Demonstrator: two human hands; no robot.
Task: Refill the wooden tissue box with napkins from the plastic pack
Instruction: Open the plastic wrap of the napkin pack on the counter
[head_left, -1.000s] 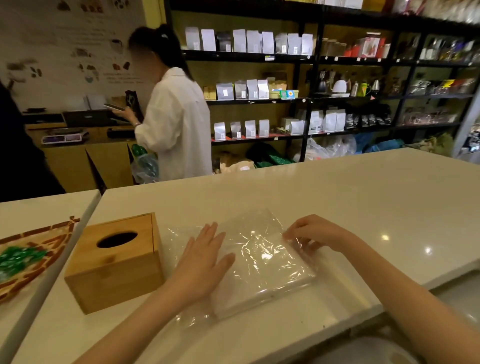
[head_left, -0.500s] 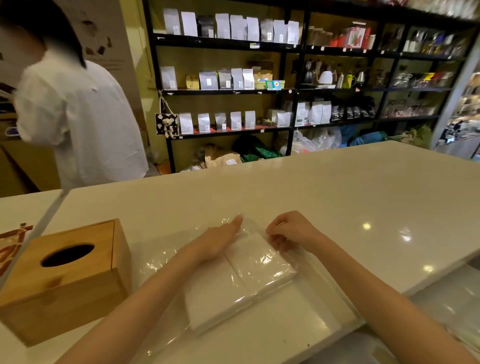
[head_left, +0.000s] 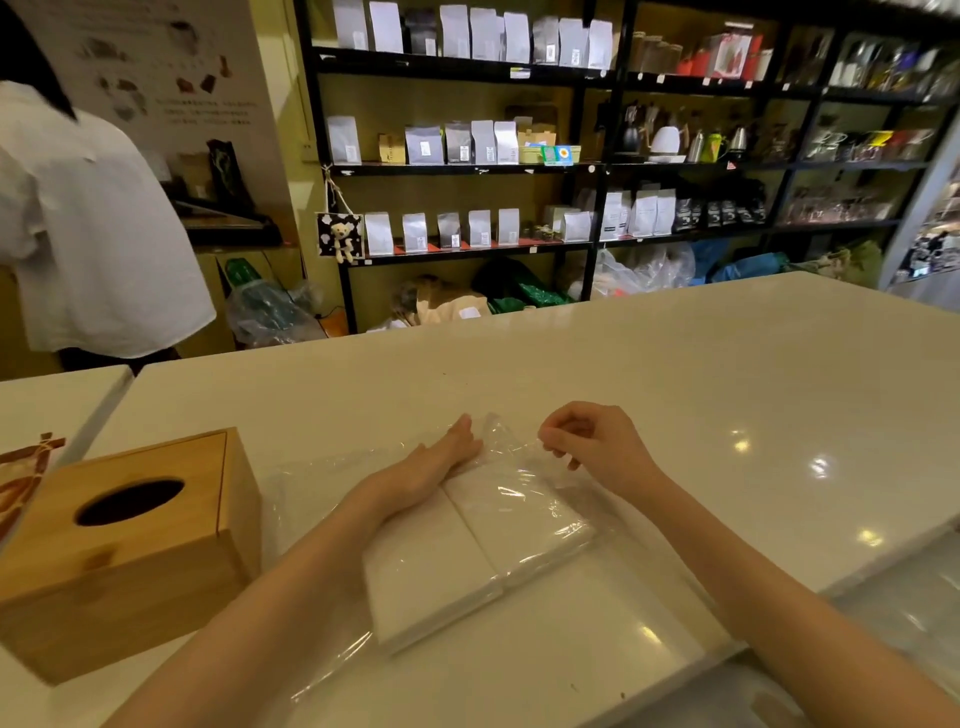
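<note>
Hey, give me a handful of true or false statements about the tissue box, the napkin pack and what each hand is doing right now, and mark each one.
1. The wooden tissue box stands to the left of the napkin pack. True.
2. The left hand lies flat on the napkin pack. True.
3. The right hand is inside the tissue box opening. False: it pinches the clear plastic at the far end of the pack.
4. Napkins stick out of the tissue box's oval hole. False: the hole looks dark, with nothing poking out.
5. The pack lies on the white counter. True.
</note>
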